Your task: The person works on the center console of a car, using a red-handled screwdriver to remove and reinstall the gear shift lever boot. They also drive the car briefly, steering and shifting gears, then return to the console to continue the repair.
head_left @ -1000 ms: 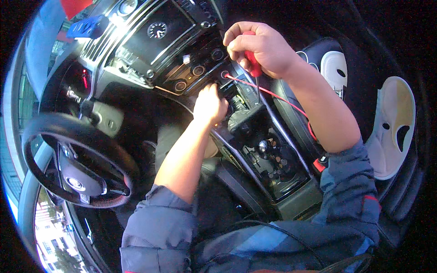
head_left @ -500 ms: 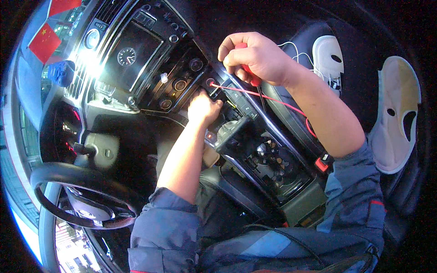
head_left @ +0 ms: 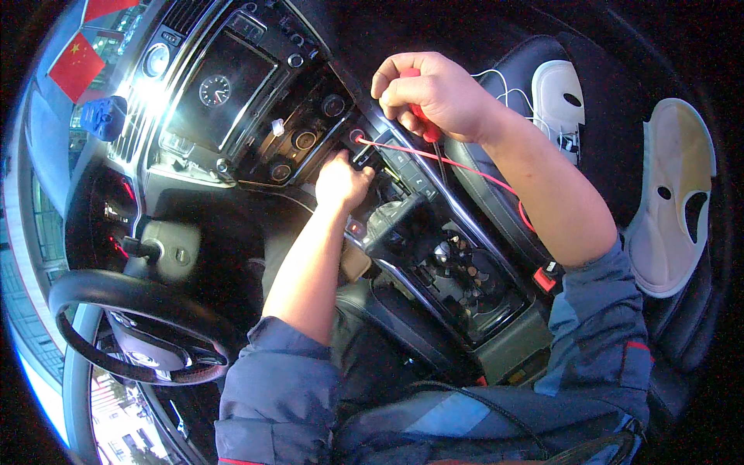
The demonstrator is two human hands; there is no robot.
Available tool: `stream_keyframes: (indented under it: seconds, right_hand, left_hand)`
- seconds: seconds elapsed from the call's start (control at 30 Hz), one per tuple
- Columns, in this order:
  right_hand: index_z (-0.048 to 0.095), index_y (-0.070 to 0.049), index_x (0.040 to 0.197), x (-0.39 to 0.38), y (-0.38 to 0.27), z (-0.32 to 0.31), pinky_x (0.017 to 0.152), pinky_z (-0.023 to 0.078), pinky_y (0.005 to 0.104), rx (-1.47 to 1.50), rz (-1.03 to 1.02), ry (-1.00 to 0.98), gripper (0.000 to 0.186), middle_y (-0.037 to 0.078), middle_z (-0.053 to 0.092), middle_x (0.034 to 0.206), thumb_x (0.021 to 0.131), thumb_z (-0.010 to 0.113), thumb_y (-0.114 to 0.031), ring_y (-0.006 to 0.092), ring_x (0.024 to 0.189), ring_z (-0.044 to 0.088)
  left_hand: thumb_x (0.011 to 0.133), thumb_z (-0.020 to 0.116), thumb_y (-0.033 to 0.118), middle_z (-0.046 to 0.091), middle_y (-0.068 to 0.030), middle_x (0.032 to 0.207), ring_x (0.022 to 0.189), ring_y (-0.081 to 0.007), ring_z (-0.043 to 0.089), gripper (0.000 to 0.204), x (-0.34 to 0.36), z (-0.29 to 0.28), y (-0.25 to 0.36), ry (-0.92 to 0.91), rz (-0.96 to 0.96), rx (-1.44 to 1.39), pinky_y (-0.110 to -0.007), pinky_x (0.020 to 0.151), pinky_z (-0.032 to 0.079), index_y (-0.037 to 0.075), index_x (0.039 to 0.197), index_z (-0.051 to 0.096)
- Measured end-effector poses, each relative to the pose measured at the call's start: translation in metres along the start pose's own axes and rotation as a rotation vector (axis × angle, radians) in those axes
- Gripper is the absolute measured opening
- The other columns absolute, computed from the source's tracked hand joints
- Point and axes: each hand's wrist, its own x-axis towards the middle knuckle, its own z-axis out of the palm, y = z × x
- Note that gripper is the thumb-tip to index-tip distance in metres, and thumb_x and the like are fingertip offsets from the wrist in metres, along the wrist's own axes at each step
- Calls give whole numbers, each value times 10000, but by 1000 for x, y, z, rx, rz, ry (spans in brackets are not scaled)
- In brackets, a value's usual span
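My left hand (head_left: 341, 184) reaches into the console just below the climate knobs. Its fingers curl at a small black part (head_left: 362, 157); the fingertips are partly hidden, so what they grip is unclear. Higher and to the right, my right hand (head_left: 438, 93) is closed around a red-handled screwdriver (head_left: 430, 130), whose dark shaft points down over the console edge. A red cable (head_left: 457, 164) runs from a round socket (head_left: 356, 136) beside my left hand, passing below my right hand toward the passenger seat. The gear lever (head_left: 395, 221) stands just behind my left hand.
An opened console bay (head_left: 461, 271) holds several small loose parts. Pale shaped panels (head_left: 670, 201) and a white cable (head_left: 508, 91) lie on the passenger seat. The steering wheel (head_left: 139, 333) is at lower left, the dashboard screen (head_left: 221, 93) at upper left. A red buckle (head_left: 545, 279) stands beside the console.
My left hand has shifted slightly left and forward, and the small black part beside it shows more. My right hand stays almost in place, still gripping the screwdriver.
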Motion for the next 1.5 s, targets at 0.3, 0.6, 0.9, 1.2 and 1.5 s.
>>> stream_keyframes:
  seconds: [0.3,0.6,0.9,1.2,1.5]
  right_hand:
    - [677,-20,986,-1,3,1,524,473,222,4,-12,4,145,58,669,759,883,655,-121,91,578,617]
    - [700,-34,957,4,16,3,721,568,362,279,-154,141,208,109,710,878,958,533,-158,193,780,690]
    - [712,-49,880,3,26,2,584,449,294,96,-191,430,350,81,718,840,976,473,-285,134,699,621]
    - [679,-1,833,-7,31,17,666,544,323,192,-189,379,369,129,710,824,989,456,-250,230,710,716]
    - [670,-9,753,-10,37,30,655,490,285,-9,-303,344,361,64,669,718,992,520,-234,130,681,645]
  left_hand:
    - [845,763,398,678,-262,1219,1148,-384,676,510,-2,3,5,10,-47,51,-455,1018,540,-21,1133,717]
    - [797,831,417,732,-203,1141,1059,-344,712,565,-23,16,-20,413,153,-81,-411,976,557,-12,1160,764]
    - [834,859,223,766,-119,985,866,-272,743,244,-32,8,-40,613,218,-245,-354,816,587,45,989,798]
    - [851,806,46,739,-67,971,794,-129,728,204,-75,4,-32,550,244,-664,-267,750,586,46,1053,773]
    - [812,828,66,745,-87,902,761,-173,729,157,-86,-10,-18,563,375,-504,-287,724,591,59,963,787]
